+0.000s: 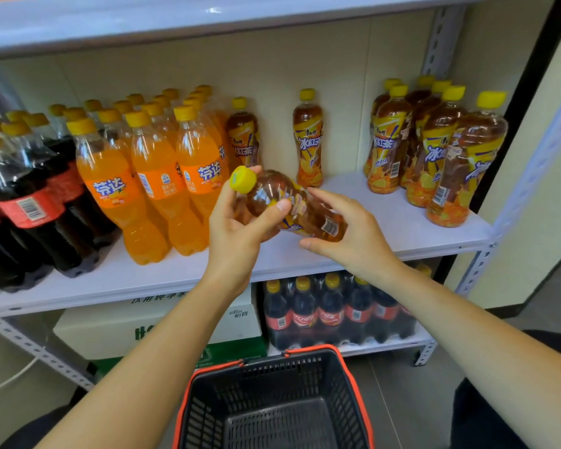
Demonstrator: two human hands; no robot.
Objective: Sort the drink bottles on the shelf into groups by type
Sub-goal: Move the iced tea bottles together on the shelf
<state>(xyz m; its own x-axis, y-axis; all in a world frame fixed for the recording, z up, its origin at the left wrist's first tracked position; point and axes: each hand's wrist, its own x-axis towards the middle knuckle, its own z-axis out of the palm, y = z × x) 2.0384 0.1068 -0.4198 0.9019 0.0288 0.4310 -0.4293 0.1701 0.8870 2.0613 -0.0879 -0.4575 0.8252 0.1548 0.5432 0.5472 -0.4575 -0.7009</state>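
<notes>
Tea btl (pixel 308 218) on its side in L grip (pixel 237 225) (neck) & R grip (pixel 353 238) (base), before shelf (pixel 389 222).

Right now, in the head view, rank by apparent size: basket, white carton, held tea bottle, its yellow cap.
1. basket (closest to camera, so unsure versus carton)
2. white carton, partly hidden
3. tea bottle
4. yellow cap

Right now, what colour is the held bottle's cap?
Yellow; the cap shows best in head view.

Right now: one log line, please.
held: iced tea bottle, tilted | left grip: holds neck | right grip: holds base | tea group: far right
</notes>
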